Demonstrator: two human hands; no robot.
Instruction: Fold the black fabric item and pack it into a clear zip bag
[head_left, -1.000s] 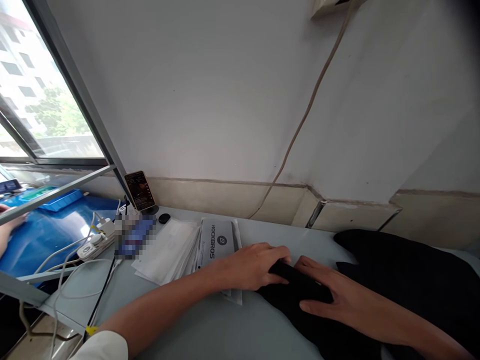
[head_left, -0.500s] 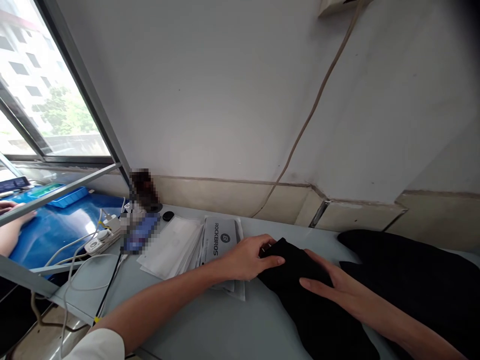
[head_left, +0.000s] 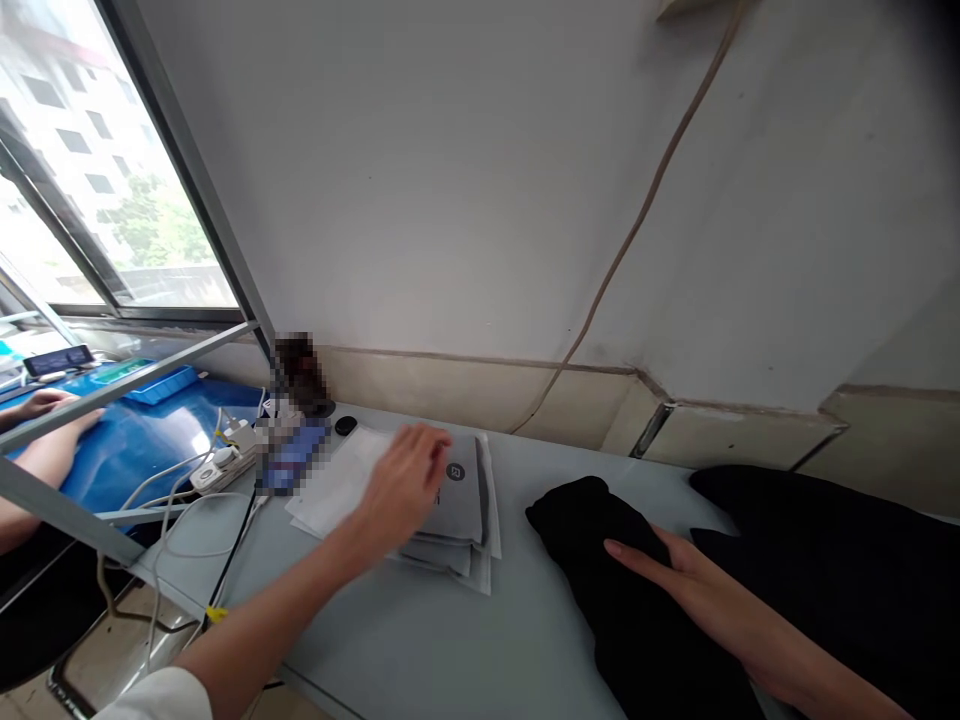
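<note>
I hover the left hand (head_left: 405,485) over the grey packages (head_left: 459,518), fingers half-curled, seemingly empty. The right hand (head_left: 679,568) grips the bunched black fabric piece (head_left: 637,620) under its thumb, other fingers hidden, probably to keep the folds gathered.

The left hand (head_left: 405,480) hides most of the lettering on the top packet (head_left: 459,515). The right hand (head_left: 694,572) is partly hidden behind the black cloth (head_left: 637,625), which the bottom edge cuts off. Coarse blocks blur a blue object (head_left: 296,460).
</note>
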